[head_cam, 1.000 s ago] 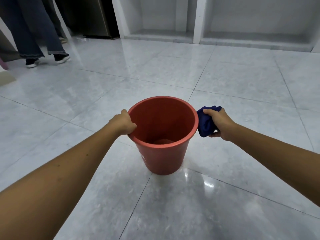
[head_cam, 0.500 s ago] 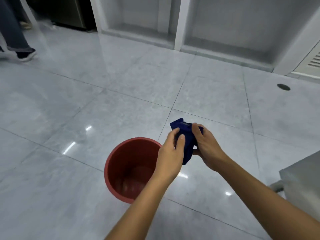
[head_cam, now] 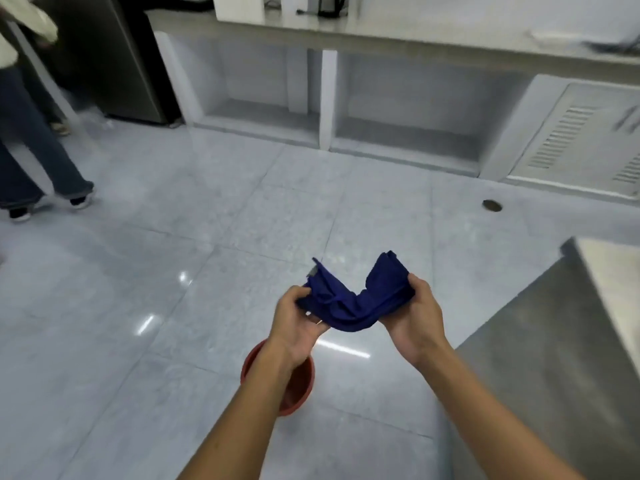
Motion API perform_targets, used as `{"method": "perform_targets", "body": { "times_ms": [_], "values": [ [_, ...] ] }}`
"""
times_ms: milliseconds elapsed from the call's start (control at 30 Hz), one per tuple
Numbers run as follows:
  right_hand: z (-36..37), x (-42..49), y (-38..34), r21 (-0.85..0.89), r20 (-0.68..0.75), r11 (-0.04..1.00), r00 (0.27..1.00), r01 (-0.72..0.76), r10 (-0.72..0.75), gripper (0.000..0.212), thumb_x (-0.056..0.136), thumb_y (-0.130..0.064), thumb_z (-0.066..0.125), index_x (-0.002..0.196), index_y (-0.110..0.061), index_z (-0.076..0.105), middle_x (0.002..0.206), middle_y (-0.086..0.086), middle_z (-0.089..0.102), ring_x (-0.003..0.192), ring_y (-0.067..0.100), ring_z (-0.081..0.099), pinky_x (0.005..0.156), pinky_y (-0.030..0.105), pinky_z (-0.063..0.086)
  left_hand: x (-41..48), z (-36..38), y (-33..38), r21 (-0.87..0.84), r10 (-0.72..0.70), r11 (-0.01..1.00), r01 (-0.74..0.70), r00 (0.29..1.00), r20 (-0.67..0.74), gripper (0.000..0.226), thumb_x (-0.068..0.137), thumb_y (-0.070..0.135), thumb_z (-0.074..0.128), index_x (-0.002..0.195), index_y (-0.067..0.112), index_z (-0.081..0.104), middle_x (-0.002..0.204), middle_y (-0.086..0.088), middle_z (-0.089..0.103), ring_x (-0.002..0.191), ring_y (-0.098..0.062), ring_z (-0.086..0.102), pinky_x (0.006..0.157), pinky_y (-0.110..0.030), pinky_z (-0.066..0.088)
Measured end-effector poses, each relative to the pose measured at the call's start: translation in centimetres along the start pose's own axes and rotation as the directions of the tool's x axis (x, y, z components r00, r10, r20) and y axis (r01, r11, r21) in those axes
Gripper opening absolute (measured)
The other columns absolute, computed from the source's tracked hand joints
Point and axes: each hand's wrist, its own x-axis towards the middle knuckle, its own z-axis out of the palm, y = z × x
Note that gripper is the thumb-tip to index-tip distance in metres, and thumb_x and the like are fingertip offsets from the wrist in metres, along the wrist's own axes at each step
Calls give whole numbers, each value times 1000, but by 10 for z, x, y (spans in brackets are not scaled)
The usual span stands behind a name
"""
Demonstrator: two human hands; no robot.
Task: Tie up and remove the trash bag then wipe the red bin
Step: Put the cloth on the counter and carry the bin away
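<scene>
A dark blue cloth (head_cam: 353, 299) is stretched between both hands in front of me, sagging in the middle. My left hand (head_cam: 294, 323) pinches its left end and my right hand (head_cam: 415, 317) grips its right end. The red bin (head_cam: 298, 386) stands upright on the floor below my left forearm, which covers most of it. No trash bag is in view.
A steel-topped unit (head_cam: 561, 358) stands close on the right. A white counter with open bays (head_cam: 322, 98) runs along the back, with a dark fridge (head_cam: 114, 64) at its left. Another person's legs (head_cam: 38, 161) are at the far left. A floor drain (head_cam: 491, 205) lies at the right.
My left hand let go of the bin's rim and took the cloth's other end. Both hands rose and spread the cloth. The view lifted, so the bin now sits lower in frame.
</scene>
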Motion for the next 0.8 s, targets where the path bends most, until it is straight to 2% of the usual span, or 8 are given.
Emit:
{"method": "perform_targets", "body": {
  "times_ms": [100, 167, 267, 367, 533, 600, 700, 800],
  "values": [
    [3, -51, -73, 154, -31, 986, 998, 65, -61, 35, 95, -38, 41, 108, -11, 60, 104, 8, 65, 92, 24, 62, 86, 37, 47, -45, 51, 23, 3, -160, 987, 163, 965, 207, 54, 81, 51, 59, 100, 2, 74, 117, -17, 66, 106, -35, 65, 88, -47, 52],
    [-3, -86, -113, 109, -121, 982, 982, 155, -142, 39, 91, -43, 56, 112, -11, 62, 103, 8, 70, 92, 24, 67, 87, 37, 52, -68, 87, 26, 181, -252, 961, 208, 928, 276, 69, 78, 65, 59, 110, 5, 70, 119, -16, 67, 112, -34, 62, 92, -47, 51],
    [-30, -141, -152, -149, -290, 956, 913, 252, -286, 41, 81, -12, 74, 117, -5, 54, 106, 13, 66, 88, 26, 65, 75, 35, 54, -93, 138, 6, 525, -295, 844, 110, 913, 283, 43, 83, 42, 66, 116, 13, 63, 114, -7, 70, 99, -22, 68, 73, -35, 58],
    [-83, -203, -174, -358, -490, 906, 780, 227, -389, 35, 77, -11, 77, 101, -13, 52, 101, 8, 65, 82, 21, 65, 65, 35, 56, -118, 188, -36, 685, -339, 728, 29, 883, 324, 33, 92, 19, 58, 123, 10, 56, 106, -6, 69, 86, -20, 68, 59, -31, 56],
    [-181, -308, -188, -438, -692, 898, 627, 32, -359, 45, 76, -13, 78, 111, -21, 52, 101, -1, 64, 85, 17, 64, 62, 31, 55, -154, 243, -113, 800, -452, 597, -56, 801, 393, 27, 93, 14, 56, 120, 8, 56, 104, -9, 68, 84, -23, 66, 60, -32, 56],
    [-215, -343, -183, -440, -711, 898, 614, -10, -342, 36, 78, -13, 76, 110, -19, 61, 99, -3, 68, 83, 15, 65, 61, 29, 54, -165, 257, -149, 822, -460, 556, -126, 777, 430, 29, 92, 14, 58, 120, 8, 56, 106, -9, 67, 89, -25, 66, 70, -37, 58],
    [-266, -375, -164, -394, -781, 919, 527, -3, -333, 32, 82, -12, 73, 111, -17, 61, 101, -1, 67, 81, 16, 65, 60, 29, 53, -180, 276, -206, 844, -414, 467, -264, 779, 472, 38, 88, 14, 64, 123, 8, 51, 109, -10, 63, 101, -30, 64, 89, -47, 54],
    [-311, -380, -135, -357, -857, 934, 408, -30, -314, 34, 84, -10, 70, 115, -7, 58, 105, 7, 66, 89, 25, 65, 78, 41, 57, -179, 287, -260, 838, -327, 288, -463, 775, 541, 38, 83, 14, 68, 118, 13, 52, 107, -10, 64, 97, -27, 63, 89, -44, 53]
  ]
}}
